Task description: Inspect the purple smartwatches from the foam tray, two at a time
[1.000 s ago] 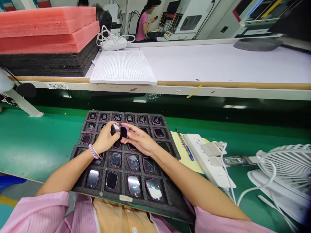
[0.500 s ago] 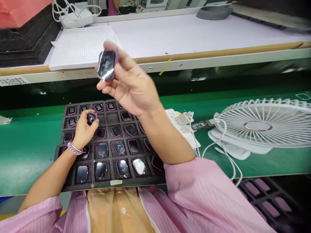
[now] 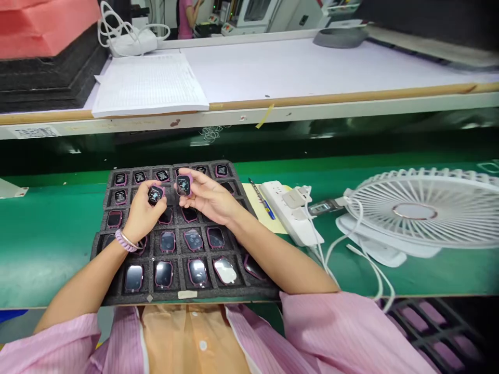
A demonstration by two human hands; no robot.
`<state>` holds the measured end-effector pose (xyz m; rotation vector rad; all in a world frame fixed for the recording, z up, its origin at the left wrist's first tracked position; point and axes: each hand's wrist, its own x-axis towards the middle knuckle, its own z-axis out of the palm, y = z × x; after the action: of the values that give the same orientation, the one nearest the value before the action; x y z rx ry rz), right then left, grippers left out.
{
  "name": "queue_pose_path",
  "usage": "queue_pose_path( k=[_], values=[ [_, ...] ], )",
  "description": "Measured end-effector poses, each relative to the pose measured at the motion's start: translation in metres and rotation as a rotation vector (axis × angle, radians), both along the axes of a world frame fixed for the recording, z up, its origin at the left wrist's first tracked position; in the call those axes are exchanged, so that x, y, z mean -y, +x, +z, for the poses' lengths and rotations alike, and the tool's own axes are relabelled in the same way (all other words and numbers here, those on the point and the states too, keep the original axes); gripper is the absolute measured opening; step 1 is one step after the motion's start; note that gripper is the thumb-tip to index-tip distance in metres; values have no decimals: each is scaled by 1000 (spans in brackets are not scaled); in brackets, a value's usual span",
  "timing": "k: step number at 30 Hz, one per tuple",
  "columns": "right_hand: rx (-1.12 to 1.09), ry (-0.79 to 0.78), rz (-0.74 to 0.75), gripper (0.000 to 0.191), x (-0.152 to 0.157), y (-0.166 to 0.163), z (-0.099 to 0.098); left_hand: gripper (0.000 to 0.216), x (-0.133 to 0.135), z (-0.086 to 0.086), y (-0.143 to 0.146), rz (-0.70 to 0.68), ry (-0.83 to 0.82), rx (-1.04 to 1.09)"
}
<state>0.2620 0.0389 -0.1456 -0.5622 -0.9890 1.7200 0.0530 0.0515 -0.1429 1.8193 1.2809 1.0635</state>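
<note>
Both hands are over a dark foam tray [image 3: 148, 298] whose compartments hold several purple-rimmed smartwatches without straps. My left hand [image 3: 142, 213] grips one smartwatch [image 3: 155, 194] with its screen lit, above the tray's left half. Just right of it, my right hand [image 3: 212, 200] pinches a second smartwatch [image 3: 184, 185] by its edges, its lit screen facing me. The two watches are close together but apart. In the back row, several watches [image 3: 120, 179] show lines of text, while those in the front row [image 3: 163, 274] have dark, reflective screens.
Right of the tray lie a pen [image 3: 267, 208] on yellow paper, a white power strip [image 3: 290, 213] with cables, and a white fan [image 3: 421, 208]. Behind is a raised shelf with printed sheets [image 3: 152, 83] and black foam stacks [image 3: 42, 83]. Another person [image 3: 189, 18] is in the background.
My right hand has come down from in front of the shelf to beside my left hand, still holding its smartwatch. The left hand keeps its watch over the tray. The view has tilted slightly.
</note>
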Motion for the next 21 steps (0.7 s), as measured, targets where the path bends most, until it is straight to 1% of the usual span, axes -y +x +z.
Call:
queue_pose_path(
  k=[2,6,12,16,21],
  values=[
    [-8,-1,54,52,-5,-11,-1,35,0,-1,-1,26,12,1],
    [-56,-9,85,54,-8,-20,-4,36,0,-3,-2,50,17,6],
    [-38,-47,91,52,1,-18,-13,37,4,1,-1,56,3,-12],
    [-10,-47,99,51,3,-16,-14,36,7,3,1,64,23,-27],
    [-26,-28,118,48,5,-16,-13,35,10,4,0,56,18,-32]
  ],
)
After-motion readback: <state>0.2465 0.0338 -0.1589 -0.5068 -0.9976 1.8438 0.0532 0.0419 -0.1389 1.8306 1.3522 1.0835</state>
